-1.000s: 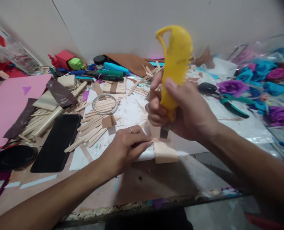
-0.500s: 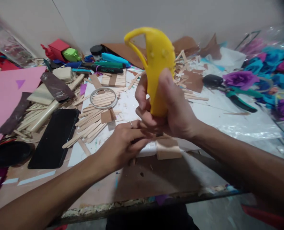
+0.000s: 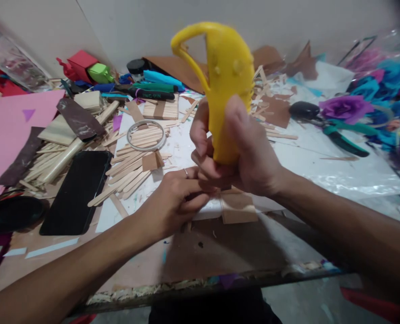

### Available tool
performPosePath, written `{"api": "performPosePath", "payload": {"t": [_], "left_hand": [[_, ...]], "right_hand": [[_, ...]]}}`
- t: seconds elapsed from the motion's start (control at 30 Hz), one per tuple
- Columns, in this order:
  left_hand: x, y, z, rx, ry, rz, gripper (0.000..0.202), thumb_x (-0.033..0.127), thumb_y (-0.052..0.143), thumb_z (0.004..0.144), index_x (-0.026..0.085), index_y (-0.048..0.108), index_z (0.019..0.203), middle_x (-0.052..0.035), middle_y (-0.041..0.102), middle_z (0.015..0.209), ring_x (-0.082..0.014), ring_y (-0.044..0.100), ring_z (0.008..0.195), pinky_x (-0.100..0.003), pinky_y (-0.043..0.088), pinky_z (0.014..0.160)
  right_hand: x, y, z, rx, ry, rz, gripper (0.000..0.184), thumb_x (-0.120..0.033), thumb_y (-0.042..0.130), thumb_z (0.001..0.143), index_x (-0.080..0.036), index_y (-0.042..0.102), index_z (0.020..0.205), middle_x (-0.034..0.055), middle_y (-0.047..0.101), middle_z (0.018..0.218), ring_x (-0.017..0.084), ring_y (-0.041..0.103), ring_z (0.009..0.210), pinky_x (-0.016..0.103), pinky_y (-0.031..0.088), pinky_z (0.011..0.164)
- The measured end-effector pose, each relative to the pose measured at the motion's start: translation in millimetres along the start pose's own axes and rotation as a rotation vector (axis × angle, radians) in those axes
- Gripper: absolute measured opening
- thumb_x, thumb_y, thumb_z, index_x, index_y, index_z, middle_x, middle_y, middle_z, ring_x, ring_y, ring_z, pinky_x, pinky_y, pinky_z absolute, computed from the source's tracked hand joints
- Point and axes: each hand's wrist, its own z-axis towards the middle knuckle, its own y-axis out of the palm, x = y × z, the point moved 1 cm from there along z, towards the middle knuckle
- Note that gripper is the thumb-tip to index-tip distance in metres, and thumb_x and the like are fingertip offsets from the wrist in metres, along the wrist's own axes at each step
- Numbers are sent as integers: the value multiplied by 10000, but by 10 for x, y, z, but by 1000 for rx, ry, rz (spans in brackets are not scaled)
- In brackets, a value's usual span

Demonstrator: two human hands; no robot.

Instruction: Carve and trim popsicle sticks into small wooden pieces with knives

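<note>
My right hand [image 3: 240, 139] is wrapped round an upright yellow plastic-handled tool [image 3: 228, 76]. An open loop stands at the handle's top left; the tool's lower end is hidden by my fingers. My left hand [image 3: 181, 198], with a ring on one finger, is closed low beside it, fingers bent and pressed together. Its fingertips disappear under my right hand, so what they hold cannot be made out. Just right of them lies a flat, light wooden piece [image 3: 239, 209], next to a white patch [image 3: 208, 210] at the table's near side.
Loose craft sticks [image 3: 132, 173] and a tape-like ring [image 3: 146, 135] lie left of my hands. Farther left are a black phone [image 3: 76, 193] and pink paper [image 3: 14, 139]. At right are green-handled pliers [image 3: 346, 141] and a purple paper flower [image 3: 346, 108]. The table edge [image 3: 173, 288] runs in front.
The yellow handle has risen slightly and leans a little farther right at the top. My left hand stays almost in place.
</note>
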Motion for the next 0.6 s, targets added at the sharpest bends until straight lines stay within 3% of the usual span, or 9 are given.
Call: {"api": "performPosePath", "payload": {"t": [0.43, 0.6], "left_hand": [[-49, -4, -33, -17, 14, 20, 165, 101, 652, 961, 196, 787, 960, -9, 781, 895, -111, 714, 803, -215, 536, 756], [-32, 2, -18, -14, -1, -10, 168, 100, 657, 959, 198, 791, 986, -12, 791, 910, -116, 725, 819, -221, 537, 754]], "right_hand": [[-51, 23, -27, 23, -6, -40, 521, -718, 678, 844, -231, 527, 738, -85, 415, 531, 57, 294, 408, 216, 265, 374], [-22, 8, -20, 34, 7, -29, 591, -811, 655, 786, -240, 510, 736, -75, 384, 519, 74, 314, 407, 220, 258, 356]]}}
